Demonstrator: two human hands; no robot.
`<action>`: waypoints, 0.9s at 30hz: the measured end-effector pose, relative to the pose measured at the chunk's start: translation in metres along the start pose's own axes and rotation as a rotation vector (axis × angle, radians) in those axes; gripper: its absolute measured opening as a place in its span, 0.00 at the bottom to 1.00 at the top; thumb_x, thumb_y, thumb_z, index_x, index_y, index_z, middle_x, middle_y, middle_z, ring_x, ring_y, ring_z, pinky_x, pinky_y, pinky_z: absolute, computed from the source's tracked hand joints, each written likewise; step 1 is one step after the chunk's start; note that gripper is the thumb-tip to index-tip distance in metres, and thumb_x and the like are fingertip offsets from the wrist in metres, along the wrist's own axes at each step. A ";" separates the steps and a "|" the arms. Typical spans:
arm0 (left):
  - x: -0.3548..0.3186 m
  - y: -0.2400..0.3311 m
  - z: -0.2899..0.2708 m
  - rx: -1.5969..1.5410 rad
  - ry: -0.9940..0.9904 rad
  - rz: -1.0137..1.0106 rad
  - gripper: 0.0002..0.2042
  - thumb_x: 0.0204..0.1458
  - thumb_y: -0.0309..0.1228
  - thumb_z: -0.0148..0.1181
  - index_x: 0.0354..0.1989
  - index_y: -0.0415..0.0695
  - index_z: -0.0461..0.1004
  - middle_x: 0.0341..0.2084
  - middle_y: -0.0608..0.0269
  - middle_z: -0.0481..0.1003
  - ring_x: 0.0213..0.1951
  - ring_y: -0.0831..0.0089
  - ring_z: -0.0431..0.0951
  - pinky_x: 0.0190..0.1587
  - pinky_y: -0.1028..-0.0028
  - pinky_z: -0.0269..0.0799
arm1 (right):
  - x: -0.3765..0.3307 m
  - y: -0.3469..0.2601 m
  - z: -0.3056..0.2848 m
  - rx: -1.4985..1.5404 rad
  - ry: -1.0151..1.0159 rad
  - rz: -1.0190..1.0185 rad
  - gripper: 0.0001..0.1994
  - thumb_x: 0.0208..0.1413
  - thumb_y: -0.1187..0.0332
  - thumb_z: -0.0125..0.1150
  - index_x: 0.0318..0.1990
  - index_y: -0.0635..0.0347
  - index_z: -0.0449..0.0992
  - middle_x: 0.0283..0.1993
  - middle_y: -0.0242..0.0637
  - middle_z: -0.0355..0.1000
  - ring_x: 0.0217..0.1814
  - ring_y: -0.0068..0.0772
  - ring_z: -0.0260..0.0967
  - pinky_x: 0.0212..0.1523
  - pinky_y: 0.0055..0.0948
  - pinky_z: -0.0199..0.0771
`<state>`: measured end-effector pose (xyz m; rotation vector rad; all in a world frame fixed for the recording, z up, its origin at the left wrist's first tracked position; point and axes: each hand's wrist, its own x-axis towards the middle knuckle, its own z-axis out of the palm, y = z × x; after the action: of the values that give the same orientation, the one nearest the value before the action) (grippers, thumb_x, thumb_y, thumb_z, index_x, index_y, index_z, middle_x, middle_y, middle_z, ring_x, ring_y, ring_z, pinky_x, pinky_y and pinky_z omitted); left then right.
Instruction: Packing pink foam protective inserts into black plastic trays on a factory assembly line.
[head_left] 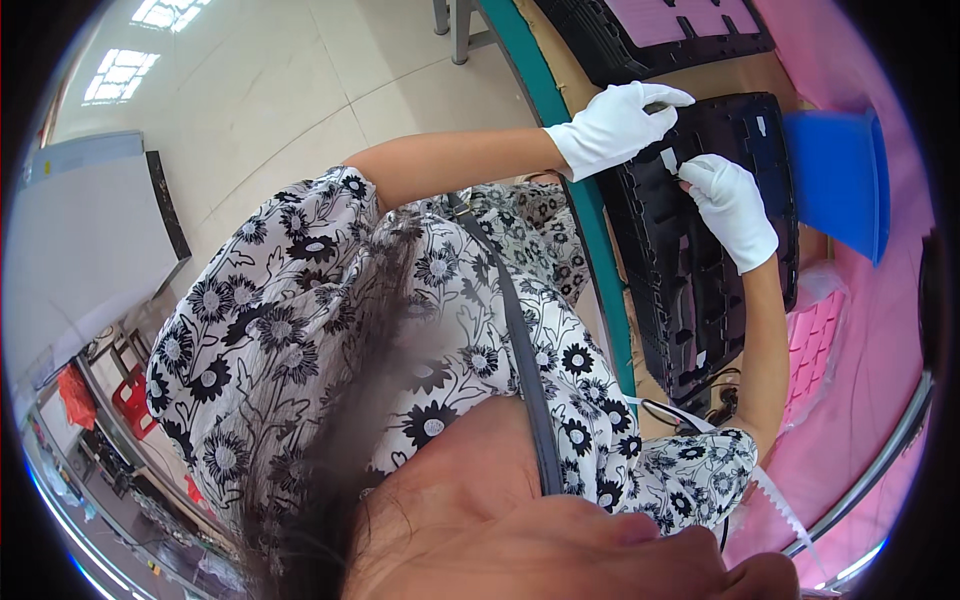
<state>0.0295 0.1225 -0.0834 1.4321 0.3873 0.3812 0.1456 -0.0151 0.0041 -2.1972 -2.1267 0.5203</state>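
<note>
A stack of black moulded plastic trays lies on the bench in front of me. Small white pieces show on the top tray, among them one white piece between my hands. My left hand, in a white glove, reaches over the tray's far left corner with its fingers stretched and apart. Also gloved in white, my right hand is curled over the top tray. Its thumb and fingertips come together right beside that white piece; whether they grip anything is hidden.
Farther off is another black tray stack with a pink inside. A blue bin stands to the right, near a wrapped pink tray. Dark cables lie near the stack's close end. The bench's green edge runs along its left.
</note>
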 end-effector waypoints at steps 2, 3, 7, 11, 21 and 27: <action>-0.001 0.004 -0.003 0.046 -0.007 -0.045 0.14 0.54 0.32 0.51 0.48 0.49 0.74 0.35 0.68 0.77 0.34 0.83 0.72 0.42 0.81 0.68 | 0.004 0.003 0.001 0.007 -0.011 -0.014 0.08 0.40 0.81 0.57 0.31 0.60 0.71 0.30 0.39 0.70 0.33 0.42 0.69 0.32 0.31 0.70; -0.001 0.003 -0.003 0.045 -0.001 -0.052 0.14 0.54 0.32 0.51 0.48 0.49 0.74 0.35 0.68 0.77 0.34 0.83 0.72 0.42 0.81 0.68 | 0.006 0.004 0.001 -0.012 0.010 -0.037 0.07 0.42 0.79 0.57 0.30 0.58 0.71 0.29 0.37 0.70 0.32 0.41 0.69 0.31 0.32 0.70; -0.001 0.006 -0.002 -0.007 0.008 -0.059 0.13 0.54 0.33 0.53 0.47 0.52 0.75 0.27 0.73 0.75 0.26 0.88 0.68 0.32 0.84 0.66 | 0.009 0.006 0.002 -0.055 0.043 -0.099 0.05 0.42 0.76 0.57 0.28 0.55 0.72 0.28 0.35 0.71 0.29 0.40 0.70 0.27 0.35 0.69; -0.006 0.019 -0.007 0.018 -0.005 -0.107 0.12 0.54 0.33 0.54 0.46 0.53 0.76 0.20 0.76 0.72 0.19 0.90 0.62 0.23 0.85 0.61 | 0.016 0.004 -0.004 -0.100 0.003 -0.139 0.05 0.42 0.75 0.57 0.28 0.54 0.72 0.27 0.35 0.71 0.28 0.40 0.70 0.26 0.36 0.69; -0.010 0.012 -0.006 -0.049 -0.012 -0.011 0.12 0.54 0.32 0.53 0.46 0.52 0.76 0.34 0.71 0.76 0.26 0.89 0.66 0.33 0.85 0.65 | 0.020 -0.009 -0.011 -0.281 -0.131 -0.210 0.03 0.46 0.71 0.57 0.30 0.55 0.74 0.25 0.35 0.68 0.28 0.39 0.69 0.28 0.36 0.69; -0.018 0.020 -0.009 -0.021 -0.019 0.012 0.12 0.54 0.30 0.53 0.47 0.52 0.75 0.36 0.71 0.76 0.25 0.89 0.66 0.31 0.85 0.65 | 0.016 -0.016 -0.008 -0.338 -0.107 -0.225 0.03 0.44 0.72 0.57 0.29 0.55 0.74 0.24 0.34 0.68 0.27 0.38 0.68 0.28 0.35 0.68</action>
<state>0.0089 0.1238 -0.0635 1.4174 0.3583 0.3805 0.1327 0.0035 0.0127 -2.0758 -2.6465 0.2871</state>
